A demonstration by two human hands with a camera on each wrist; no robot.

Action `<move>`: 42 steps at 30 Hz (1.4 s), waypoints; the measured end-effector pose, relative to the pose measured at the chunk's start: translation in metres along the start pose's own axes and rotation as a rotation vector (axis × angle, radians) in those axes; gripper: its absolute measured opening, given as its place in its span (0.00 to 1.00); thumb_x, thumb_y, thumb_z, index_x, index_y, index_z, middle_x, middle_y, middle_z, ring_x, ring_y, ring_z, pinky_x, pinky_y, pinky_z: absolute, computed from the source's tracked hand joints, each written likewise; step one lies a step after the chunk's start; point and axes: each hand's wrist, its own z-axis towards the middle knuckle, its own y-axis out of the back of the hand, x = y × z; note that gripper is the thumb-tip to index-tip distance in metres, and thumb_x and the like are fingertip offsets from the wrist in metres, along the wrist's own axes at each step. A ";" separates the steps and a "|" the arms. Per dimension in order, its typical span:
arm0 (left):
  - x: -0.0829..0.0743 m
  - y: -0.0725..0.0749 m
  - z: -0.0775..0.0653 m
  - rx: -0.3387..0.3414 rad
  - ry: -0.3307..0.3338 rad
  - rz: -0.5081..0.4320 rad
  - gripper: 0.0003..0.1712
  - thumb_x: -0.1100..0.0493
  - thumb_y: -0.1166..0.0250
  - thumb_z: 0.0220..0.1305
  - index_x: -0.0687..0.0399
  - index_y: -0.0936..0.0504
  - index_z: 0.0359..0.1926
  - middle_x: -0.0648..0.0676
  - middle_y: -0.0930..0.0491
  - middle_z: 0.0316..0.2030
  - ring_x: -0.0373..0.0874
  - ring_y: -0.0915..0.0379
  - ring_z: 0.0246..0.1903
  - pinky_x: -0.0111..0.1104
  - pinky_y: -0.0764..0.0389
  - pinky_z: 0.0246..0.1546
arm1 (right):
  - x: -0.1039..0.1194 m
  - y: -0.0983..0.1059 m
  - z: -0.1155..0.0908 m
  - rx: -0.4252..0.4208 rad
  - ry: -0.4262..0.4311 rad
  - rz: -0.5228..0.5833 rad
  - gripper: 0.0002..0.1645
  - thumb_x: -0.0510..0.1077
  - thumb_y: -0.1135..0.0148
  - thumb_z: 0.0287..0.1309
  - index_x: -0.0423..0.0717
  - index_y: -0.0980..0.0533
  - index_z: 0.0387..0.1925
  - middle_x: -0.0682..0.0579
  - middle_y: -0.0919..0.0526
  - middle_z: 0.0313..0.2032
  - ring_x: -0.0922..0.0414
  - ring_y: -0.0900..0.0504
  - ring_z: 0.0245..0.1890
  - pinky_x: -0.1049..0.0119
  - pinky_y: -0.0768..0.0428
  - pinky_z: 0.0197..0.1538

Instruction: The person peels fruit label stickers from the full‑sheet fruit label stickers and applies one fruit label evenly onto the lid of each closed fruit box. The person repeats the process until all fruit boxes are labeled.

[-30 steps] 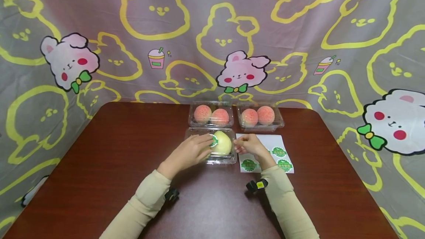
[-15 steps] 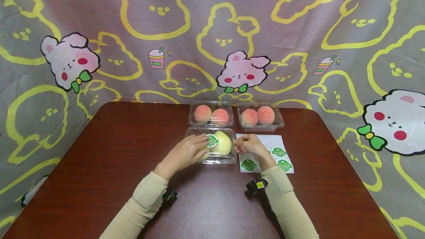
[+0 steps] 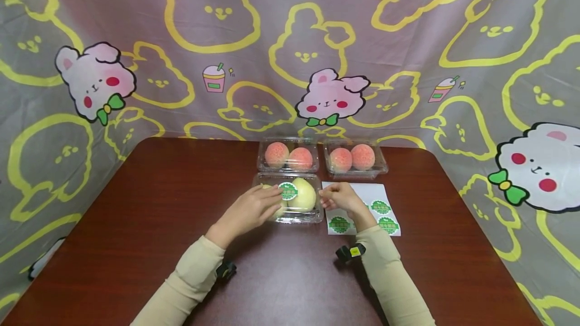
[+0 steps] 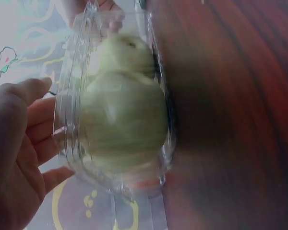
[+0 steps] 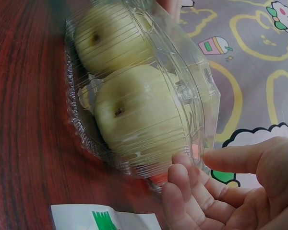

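Observation:
A clear plastic fruit box [image 3: 301, 218] stands on the table with two pale yellow-green, pear-like fruits [image 5: 137, 115] inside. On its lid lies a round green-and-white sticker [image 3: 287, 191]. My left hand [image 3: 249, 209] is at the lid's left side, fingers extended, fingertips beside the sticker's left edge; touch is hard to tell. In the left wrist view its thumb and fingers are spread apart near the box wall. My right hand [image 3: 341, 198] holds the box's right end, thumb and fingertips at the rim. Beneath that hand lies a white sheet of green stickers [image 3: 362, 210].
Two more clear boxes stand behind, a left one [image 3: 288, 155] and a right one [image 3: 355, 157], each with two pink-red peaches. The brown table [image 3: 172, 205] ends at a patterned cloth backdrop [image 3: 254, 64].
My left hand has drawn back leftward across the lid, uncovering the whole sticker and more of the left fruit. My right hand and the box have stayed in place.

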 end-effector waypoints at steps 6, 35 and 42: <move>0.005 0.000 0.000 -0.018 0.104 0.009 0.19 0.55 0.37 0.64 0.59 0.17 0.52 0.57 0.18 0.54 0.50 0.23 0.59 0.49 0.25 0.61 | 0.000 0.000 0.000 -0.005 0.005 -0.004 0.18 0.38 0.46 0.66 0.24 0.25 0.47 0.55 0.20 0.22 0.64 0.21 0.23 0.67 0.15 0.34; 0.028 0.010 -0.002 -0.198 0.459 -0.298 0.09 0.66 0.33 0.57 0.61 0.15 0.40 0.58 0.15 0.37 0.49 0.18 0.37 0.41 0.17 0.40 | 0.000 0.001 -0.002 0.029 0.011 0.006 0.19 0.38 0.47 0.66 0.22 0.26 0.48 0.57 0.21 0.21 0.65 0.21 0.22 0.68 0.15 0.35; 0.039 0.015 -0.010 -0.122 0.569 -0.356 0.11 0.66 0.32 0.56 0.64 0.16 0.41 0.60 0.14 0.33 0.49 0.18 0.33 0.42 0.17 0.36 | -0.001 0.003 -0.002 0.051 0.015 0.002 0.19 0.38 0.47 0.66 0.22 0.25 0.47 0.57 0.20 0.20 0.66 0.20 0.22 0.69 0.15 0.35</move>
